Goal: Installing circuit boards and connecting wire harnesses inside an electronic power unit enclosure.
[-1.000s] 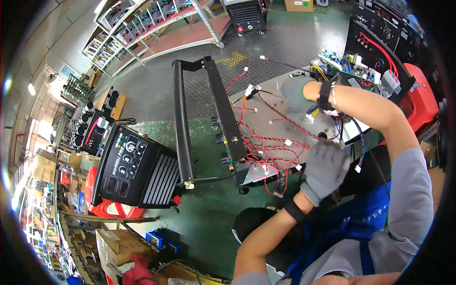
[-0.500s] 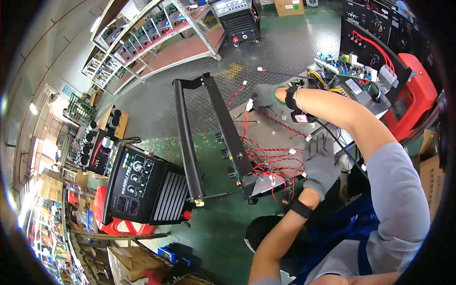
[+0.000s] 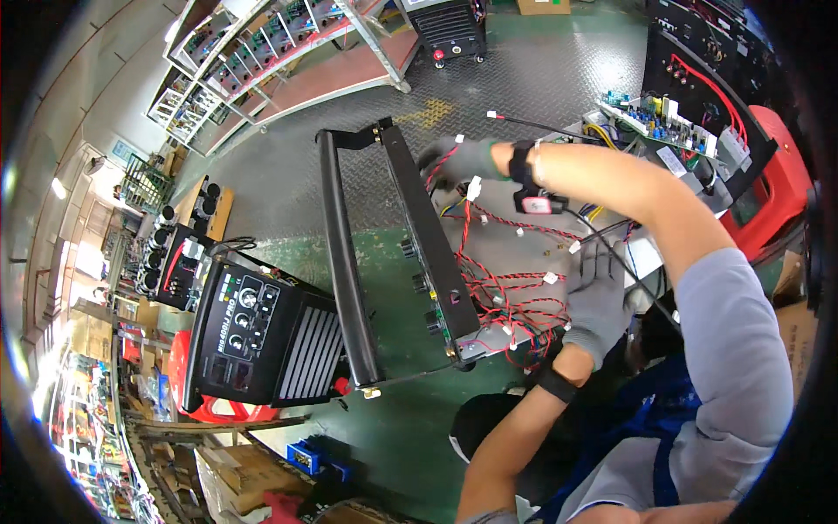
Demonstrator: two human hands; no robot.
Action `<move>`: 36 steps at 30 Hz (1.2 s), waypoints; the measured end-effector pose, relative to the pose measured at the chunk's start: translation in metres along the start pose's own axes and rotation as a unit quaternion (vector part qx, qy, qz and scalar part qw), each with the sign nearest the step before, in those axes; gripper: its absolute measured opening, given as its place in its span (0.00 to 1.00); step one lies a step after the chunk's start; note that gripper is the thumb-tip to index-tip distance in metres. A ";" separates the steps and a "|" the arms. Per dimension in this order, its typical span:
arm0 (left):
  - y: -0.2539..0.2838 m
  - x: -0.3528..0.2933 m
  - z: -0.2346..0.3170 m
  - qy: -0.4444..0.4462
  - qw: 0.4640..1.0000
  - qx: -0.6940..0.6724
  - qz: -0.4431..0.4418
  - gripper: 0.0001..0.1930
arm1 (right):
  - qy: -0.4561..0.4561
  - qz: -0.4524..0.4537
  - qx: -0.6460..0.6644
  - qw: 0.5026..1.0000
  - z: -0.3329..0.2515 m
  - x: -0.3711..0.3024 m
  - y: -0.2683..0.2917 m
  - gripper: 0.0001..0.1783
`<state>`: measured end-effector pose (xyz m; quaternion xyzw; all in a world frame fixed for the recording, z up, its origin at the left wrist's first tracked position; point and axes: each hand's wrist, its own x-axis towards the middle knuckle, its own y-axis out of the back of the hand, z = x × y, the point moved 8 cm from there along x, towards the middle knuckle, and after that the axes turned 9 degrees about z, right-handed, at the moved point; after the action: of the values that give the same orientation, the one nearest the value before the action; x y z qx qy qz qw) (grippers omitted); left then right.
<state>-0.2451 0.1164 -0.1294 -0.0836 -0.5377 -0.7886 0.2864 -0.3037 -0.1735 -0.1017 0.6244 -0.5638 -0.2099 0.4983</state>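
A metal chassis lies before me, joined to an upright black front panel with knobs and a long black handle. Red-and-black twisted wires with white plugs spread across it. My left hand, in a grey glove, lies over the chassis's near edge beside the wires, fingers stretched out. My right hand, also gloved, is at the far end by the black panel, fingers curled. A twisted wire with a white plug passes in front of it. What the fingertips hold is hidden.
At right stand a circuit board and a red plastic stool. A black machine with knobs stands at left on a red stool. A metal rack is behind. A black cable runs from my right wrist.
My right hand has moved left, up to the black panel, and its fingers are curled there. My left hand stays on the chassis's near edge. The view has shifted slightly.
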 end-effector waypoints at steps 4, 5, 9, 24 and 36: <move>0.008 -0.003 -0.010 -0.013 0.999 0.009 0.051 0.37 | -0.192 0.249 -0.004 0.949 0.007 -0.043 0.073 0.16; 0.008 -0.004 -0.016 -0.004 0.999 0.021 0.043 0.37 | -0.197 0.156 -0.097 0.963 -0.012 -0.049 0.074 0.17; -0.001 -0.003 -0.009 -0.004 0.999 0.034 -0.005 0.38 | -0.302 -0.204 -0.171 0.915 -0.063 -0.137 0.044 0.18; 0.042 -0.011 -0.015 0.043 0.990 0.058 0.117 0.30 | -0.365 -0.071 -0.024 0.928 -0.050 -0.104 0.087 0.15; 0.119 -0.020 -0.036 0.056 0.895 -0.293 0.333 0.14 | -0.352 -0.536 0.358 0.679 -0.194 -0.266 -0.034 0.10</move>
<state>-0.1578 0.0605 -0.0577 -0.2936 -0.2063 -0.7720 0.5246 -0.2009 0.1399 -0.1306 0.8305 -0.2983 -0.4276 -0.1962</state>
